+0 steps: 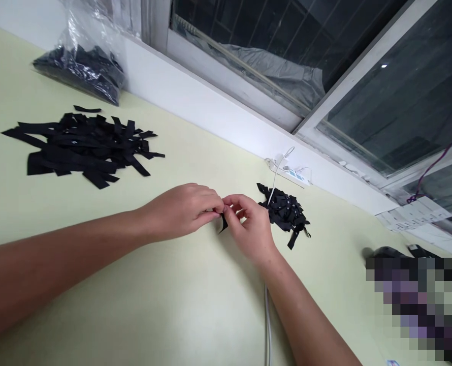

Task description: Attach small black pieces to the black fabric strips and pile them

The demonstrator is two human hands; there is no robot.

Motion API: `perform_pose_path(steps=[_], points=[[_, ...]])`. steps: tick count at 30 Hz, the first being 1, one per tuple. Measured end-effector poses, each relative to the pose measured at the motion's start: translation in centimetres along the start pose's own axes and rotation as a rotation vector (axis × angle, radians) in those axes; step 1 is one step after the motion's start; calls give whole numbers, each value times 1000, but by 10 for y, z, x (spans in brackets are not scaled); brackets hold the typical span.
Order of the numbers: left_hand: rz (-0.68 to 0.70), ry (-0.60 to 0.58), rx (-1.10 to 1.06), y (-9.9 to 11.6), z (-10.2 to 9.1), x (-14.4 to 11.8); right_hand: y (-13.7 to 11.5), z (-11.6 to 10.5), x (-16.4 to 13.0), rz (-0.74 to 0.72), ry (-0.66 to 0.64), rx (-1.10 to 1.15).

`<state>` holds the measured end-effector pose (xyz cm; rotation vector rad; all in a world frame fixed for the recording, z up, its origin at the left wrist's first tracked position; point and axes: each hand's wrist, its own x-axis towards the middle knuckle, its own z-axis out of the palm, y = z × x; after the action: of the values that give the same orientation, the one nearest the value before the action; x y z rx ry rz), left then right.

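My left hand point(188, 211) and my right hand point(251, 223) meet fingertip to fingertip over the pale table. Both pinch one short black fabric strip point(224, 223), whose lower end hangs free below the fingers; the rest of it is hidden. A loose heap of longer black strips point(85, 145) lies to the left, some bearing small white marks. Just beyond my right hand is a smaller pile of short black strips point(287, 208), also dotted with small light marks.
A clear plastic bag point(85, 66) of black pieces leans at the back left wall. A white power strip point(290, 170) sits by the wall, and a white cable point(267, 325) runs under my right arm. A blurred-out person point(416, 300) is at the right, near white boxes point(416, 216).
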<state>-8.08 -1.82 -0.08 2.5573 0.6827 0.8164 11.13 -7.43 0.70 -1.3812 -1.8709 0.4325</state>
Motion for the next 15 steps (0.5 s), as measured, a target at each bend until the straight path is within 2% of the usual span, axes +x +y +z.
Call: perform_pose_path(steps=[8,15], points=[[-73,48,-12,-1,-1,0,-5,-2,-2,-24,5,34],[-116,41,-4,-1,-1,-1,-3,0,-3,-12,9,77]])
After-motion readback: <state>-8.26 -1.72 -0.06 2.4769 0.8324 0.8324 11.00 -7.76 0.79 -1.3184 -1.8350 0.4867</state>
